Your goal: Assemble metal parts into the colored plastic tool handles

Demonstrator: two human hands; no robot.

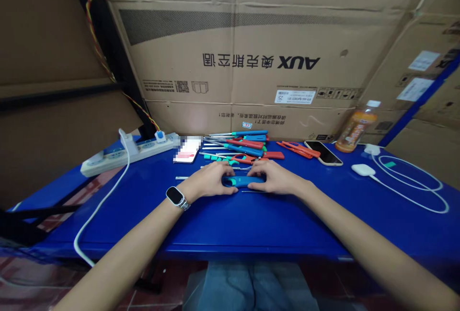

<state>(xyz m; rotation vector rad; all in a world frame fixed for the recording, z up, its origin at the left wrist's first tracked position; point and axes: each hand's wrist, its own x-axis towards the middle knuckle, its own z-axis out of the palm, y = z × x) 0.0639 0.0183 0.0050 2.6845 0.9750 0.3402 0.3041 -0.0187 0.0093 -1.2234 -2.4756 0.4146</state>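
Between my hands, low over the blue table, is a blue stick lighter (244,181) with a green trigger, its handle lying sideways. My left hand (217,179) is closed on its left end, thumb in front and fingers behind. My right hand (271,177) pinches the right end the same way. A metal tube (181,178) shows left of my left hand, roughly in line with the handle; the join is hidden. A thin metal rod (251,191) lies just in front. Behind my hands is a pile of several stick lighters (247,143) with blue, red and green parts.
Orange handle shells (298,149) lie beside a phone (323,153). An orange drink bottle (357,126) and a white charger with cable (363,170) are at right. A power strip (143,150) and a partly blurred phone-like item (187,149) are at left. Cardboard (233,62) walls the back.
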